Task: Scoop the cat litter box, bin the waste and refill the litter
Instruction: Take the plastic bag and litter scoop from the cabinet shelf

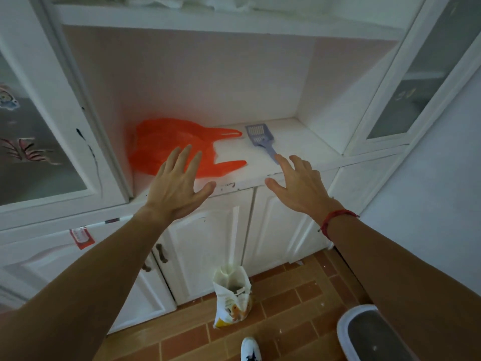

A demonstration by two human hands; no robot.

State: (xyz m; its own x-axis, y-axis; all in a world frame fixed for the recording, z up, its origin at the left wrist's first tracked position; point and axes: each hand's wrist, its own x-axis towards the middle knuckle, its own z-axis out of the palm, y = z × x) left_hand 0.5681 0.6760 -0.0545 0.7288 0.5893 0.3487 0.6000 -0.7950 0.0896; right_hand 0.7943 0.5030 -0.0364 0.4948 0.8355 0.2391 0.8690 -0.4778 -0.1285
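Left hand (177, 188) and right hand (299, 186) were bare, forearms bare too. Thin red string bracelet (335, 220) circled the right wrist, loose ends sticking out. One white shoe (250, 350) had a dark mark on top.

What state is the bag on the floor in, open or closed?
Open and upright: the bag stands on the tiled floor, its top spread apart, greyish contents visible inside.

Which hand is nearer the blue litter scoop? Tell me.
Right. The right hand has its forefinger by the handle end of the blue litter scoop; the left hand is farther left, over the orange plastic bag.
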